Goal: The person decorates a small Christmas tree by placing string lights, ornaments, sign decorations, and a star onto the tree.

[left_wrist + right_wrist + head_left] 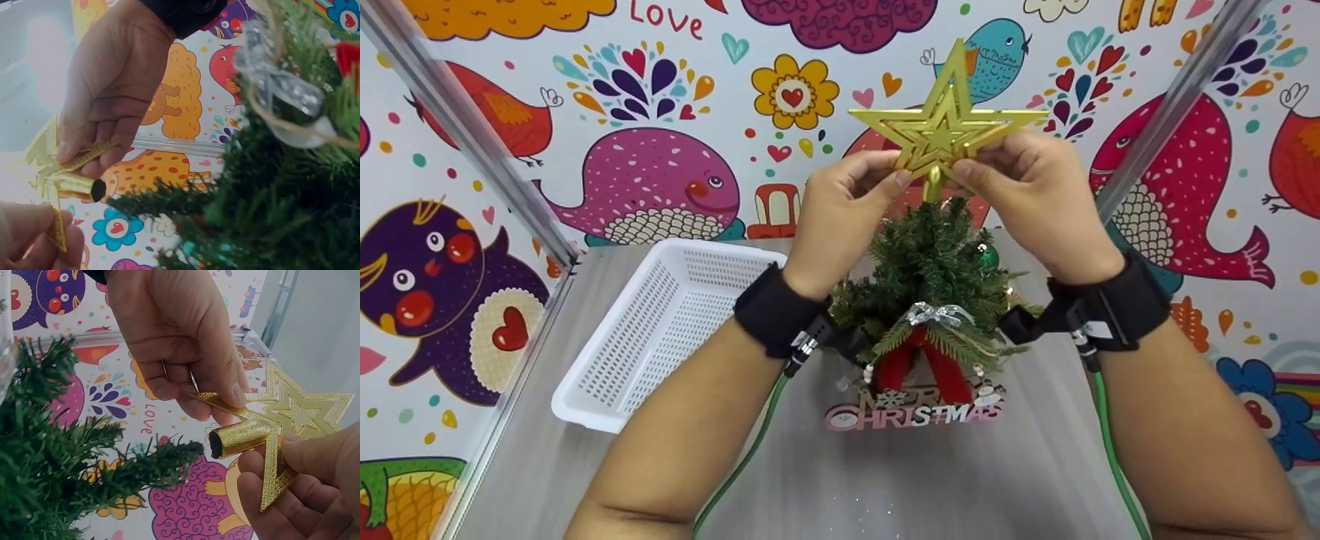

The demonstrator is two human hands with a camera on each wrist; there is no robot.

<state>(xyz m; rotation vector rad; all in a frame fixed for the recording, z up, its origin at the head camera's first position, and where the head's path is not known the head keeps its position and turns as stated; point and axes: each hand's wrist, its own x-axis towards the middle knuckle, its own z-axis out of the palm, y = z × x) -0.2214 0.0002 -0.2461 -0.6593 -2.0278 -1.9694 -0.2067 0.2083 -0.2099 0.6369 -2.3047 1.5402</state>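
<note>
A gold star tree topper (939, 140) is held up between both hands above a small green Christmas tree (926, 259). My left hand (844, 214) pinches its lower left point between thumb and fingers. With thumb and fingers, my right hand (1039, 199) pinches the star's lower right side. From the star's back a hollow gold tube (243, 437) points down toward the tree; its dark open end is close to the top branch tip (188, 453). The right wrist view shows the star's glittery layered face at the right, in both hands.
A silver bow (937, 315), red ribbon (949, 371) and green ball (984, 255) hang on the tree. A "Merry Christmas" sign (915, 416) is at its base. Left of it, a white perforated basket (607, 330) stands on the grey table (780, 487). Metal posts flank the patterned walls.
</note>
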